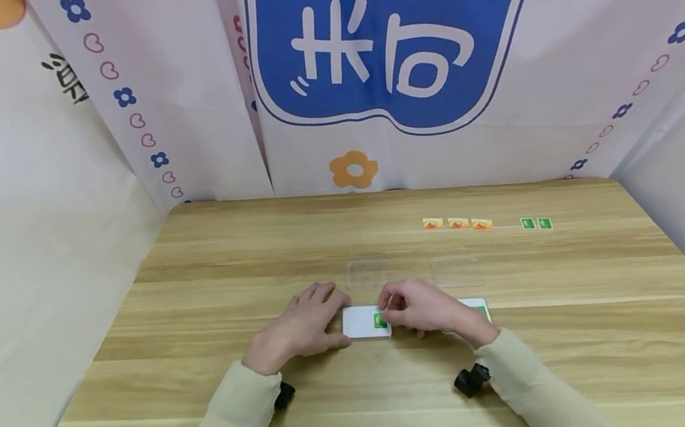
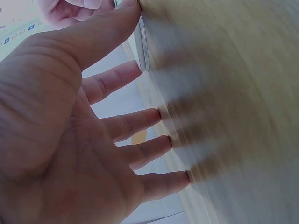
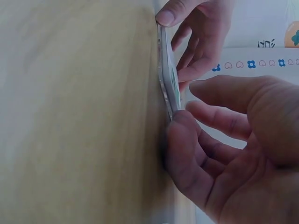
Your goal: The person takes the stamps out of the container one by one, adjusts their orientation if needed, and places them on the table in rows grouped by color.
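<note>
A thin white rectangular slab (image 1: 361, 322) lies on the table between my hands, with a green sticker (image 1: 379, 320) at its right end. In the right wrist view a clear layer shows along the slab's underside. My left hand (image 1: 307, 325) is spread at the slab's left end: thumb at the near corner, index finger at the far one, other fingertips on the table. My right hand (image 1: 422, 304) is over the right end. Its thumb and index finger are bent and slightly apart by the sticker, while another curled finger (image 3: 182, 133) touches the slab's edge.
Two clear rectangular pieces (image 1: 369, 273) (image 1: 456, 271) lie behind the hands. A second white slab (image 1: 476, 303) with green on it is partly hidden by my right wrist. Farther back are several orange stickers (image 1: 458, 223) and two green stickers (image 1: 536, 223). Printed curtains (image 1: 197, 117) enclose the table.
</note>
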A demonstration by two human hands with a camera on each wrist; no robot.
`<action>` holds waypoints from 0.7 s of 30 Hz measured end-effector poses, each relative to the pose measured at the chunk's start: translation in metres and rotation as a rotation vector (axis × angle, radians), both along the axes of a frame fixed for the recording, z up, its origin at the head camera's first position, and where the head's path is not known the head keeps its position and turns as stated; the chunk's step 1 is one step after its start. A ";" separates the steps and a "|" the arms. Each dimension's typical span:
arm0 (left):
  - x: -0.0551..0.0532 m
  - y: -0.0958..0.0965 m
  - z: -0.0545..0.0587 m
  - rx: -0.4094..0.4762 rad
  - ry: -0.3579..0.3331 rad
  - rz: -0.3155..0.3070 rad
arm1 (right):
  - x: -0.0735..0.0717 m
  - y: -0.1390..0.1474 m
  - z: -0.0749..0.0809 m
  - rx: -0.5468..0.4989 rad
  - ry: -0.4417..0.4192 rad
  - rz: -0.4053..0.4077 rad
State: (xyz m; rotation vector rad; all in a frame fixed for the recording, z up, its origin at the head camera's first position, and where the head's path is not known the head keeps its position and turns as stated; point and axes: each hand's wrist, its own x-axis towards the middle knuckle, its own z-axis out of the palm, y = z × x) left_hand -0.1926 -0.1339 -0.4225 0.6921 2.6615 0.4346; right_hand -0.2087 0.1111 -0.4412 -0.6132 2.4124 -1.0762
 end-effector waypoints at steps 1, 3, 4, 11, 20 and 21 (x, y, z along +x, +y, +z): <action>0.000 0.000 0.000 0.002 0.001 0.000 | 0.000 0.000 0.000 0.002 0.002 0.001; -0.001 0.001 0.000 -0.002 -0.004 0.005 | -0.001 0.000 -0.001 0.004 0.008 0.007; -0.001 0.001 0.000 -0.002 -0.006 0.007 | -0.001 0.000 -0.001 0.006 0.010 0.009; -0.001 0.002 0.000 -0.006 -0.007 0.013 | -0.001 -0.002 0.000 0.030 0.011 0.001; -0.001 0.002 -0.001 -0.004 0.001 0.011 | -0.001 -0.004 0.000 0.048 -0.003 -0.027; 0.000 0.001 -0.002 -0.004 0.000 0.013 | 0.000 -0.004 0.000 0.048 -0.002 -0.029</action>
